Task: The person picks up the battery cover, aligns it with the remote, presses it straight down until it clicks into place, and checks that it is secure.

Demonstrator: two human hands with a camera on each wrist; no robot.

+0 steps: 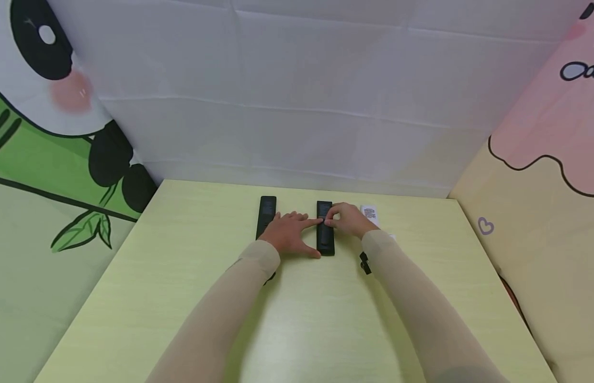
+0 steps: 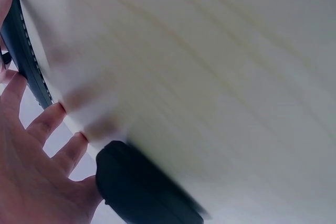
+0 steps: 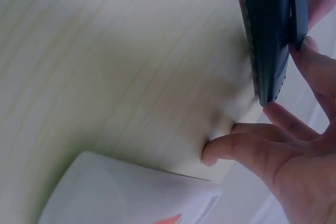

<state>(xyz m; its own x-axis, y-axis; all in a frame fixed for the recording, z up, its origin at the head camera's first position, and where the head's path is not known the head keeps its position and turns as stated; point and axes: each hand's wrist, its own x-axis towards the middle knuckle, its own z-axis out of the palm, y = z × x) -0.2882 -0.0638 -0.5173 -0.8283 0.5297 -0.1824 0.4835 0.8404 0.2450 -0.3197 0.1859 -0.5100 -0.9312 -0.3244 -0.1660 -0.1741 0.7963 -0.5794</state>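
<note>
A black remote control [image 1: 326,243] lies lengthwise between the hands. My left hand [image 1: 289,234] stretches its forefinger onto the remote, with its thumb tip beside the lower end. Its other fingers are spread near a second black remote [image 1: 266,210], which it partly covers; in the left wrist view that remote [image 2: 149,187] is close to the little finger. With thumb and forefinger, my right hand [image 1: 348,219] pinches a slim black cover [image 3: 300,11], slightly raised from the middle remote [image 3: 266,24]. Another right fingertip touches that remote's end.
A white object with a square code label [image 1: 370,214] lies behind the right hand; the right wrist view shows its white casing [image 3: 126,195] with an orange mark. The pale wooden table [image 1: 297,330] meets a white cloth wall [image 1: 297,133] at the back. Printed walls flank both sides.
</note>
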